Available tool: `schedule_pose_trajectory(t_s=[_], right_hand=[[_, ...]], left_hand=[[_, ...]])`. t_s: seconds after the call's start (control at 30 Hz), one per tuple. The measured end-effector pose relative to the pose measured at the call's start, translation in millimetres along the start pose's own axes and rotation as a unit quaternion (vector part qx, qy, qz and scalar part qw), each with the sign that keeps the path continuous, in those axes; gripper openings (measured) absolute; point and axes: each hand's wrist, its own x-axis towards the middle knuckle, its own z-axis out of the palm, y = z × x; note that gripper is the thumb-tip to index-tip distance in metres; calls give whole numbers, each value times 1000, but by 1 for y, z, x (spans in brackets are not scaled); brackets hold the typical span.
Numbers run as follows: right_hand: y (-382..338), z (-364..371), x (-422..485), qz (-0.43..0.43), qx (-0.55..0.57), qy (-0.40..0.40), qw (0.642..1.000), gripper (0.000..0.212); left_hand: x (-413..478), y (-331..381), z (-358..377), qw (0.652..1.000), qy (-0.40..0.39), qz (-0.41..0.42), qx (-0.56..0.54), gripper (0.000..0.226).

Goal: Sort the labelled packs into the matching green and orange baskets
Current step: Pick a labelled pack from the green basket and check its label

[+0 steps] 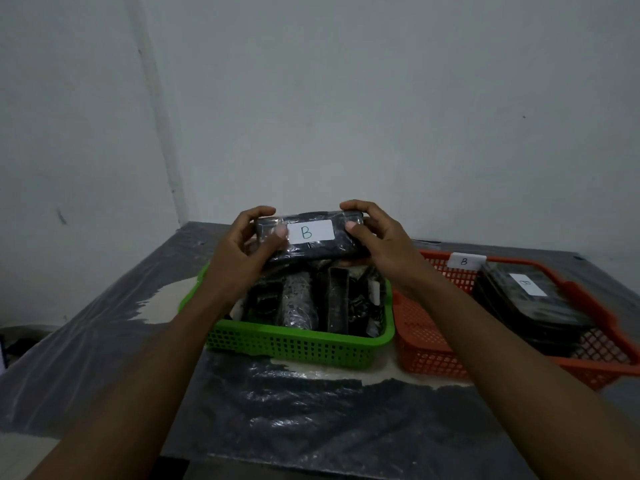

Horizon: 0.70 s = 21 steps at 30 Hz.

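Left hand (242, 252), right hand (382, 244) round pack (313, 252) ends; green basket (294, 346) beneath

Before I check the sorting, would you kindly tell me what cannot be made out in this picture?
Head view:
- Any tag on the green basket: its far rim is hidden behind the held pack, the left hand and the right hand.
- Labels of the loose packs inside it: unreadable, dim light and glossy wrap.
- The orange basket: its right corner is cut off by the frame edge.
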Motion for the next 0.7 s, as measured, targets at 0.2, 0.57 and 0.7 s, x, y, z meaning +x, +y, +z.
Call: schedule_pose_trajectory(t_s=[0.2, 0.57, 0.7], right_hand=[[-1, -59, -35, 13, -50, 40, 998, 25], [-25, -171, -108, 58, -270, 47, 960, 28], [-46, -212, -129, 72, -387, 36, 918, 42]], left_hand=[[0, 2, 27, 960, -126, 130, 214, 68], [8, 14, 130, 878, -231, 258, 330, 89], [6, 18, 179, 888, -266, 235, 292, 84]])
